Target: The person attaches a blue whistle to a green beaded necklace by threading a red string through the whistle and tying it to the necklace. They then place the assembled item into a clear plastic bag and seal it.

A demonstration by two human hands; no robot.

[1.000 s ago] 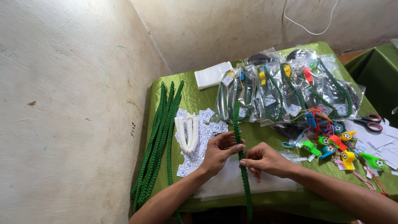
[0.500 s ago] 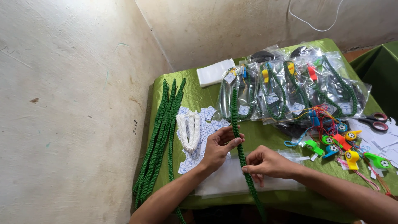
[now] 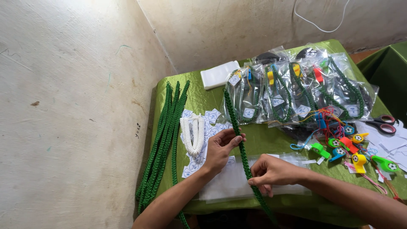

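The left hand point(image 3: 220, 150) pinched a green braided cord point(image 3: 239, 144) between thumb and fingers, and the right hand point(image 3: 273, 171), just below it toward five o'clock, was closed on the same cord lower down. The cord ran from about twelve o'clock, where its upper end lay on the clear packets point(image 3: 296, 91), down between the hands and off the near edge of the surface point(image 3: 199, 99) at six o'clock. To handle it well, it seemed wise to keep the stretch between the two grips straight and untwisted, and to draw it through without dragging the loose things beneath. Under the hands lay flat clear sleeves point(image 3: 231, 182); at ten o'clock from the left hand sat a white braided piece point(image 3: 193, 133) on small printed tags point(image 3: 210, 116), and farther at nine o'clock a bundle of green cords point(image 3: 163, 144). At three o'clock lay coloured whistles point(image 3: 352, 146), with scissors point(image 3: 383, 123) beyond.
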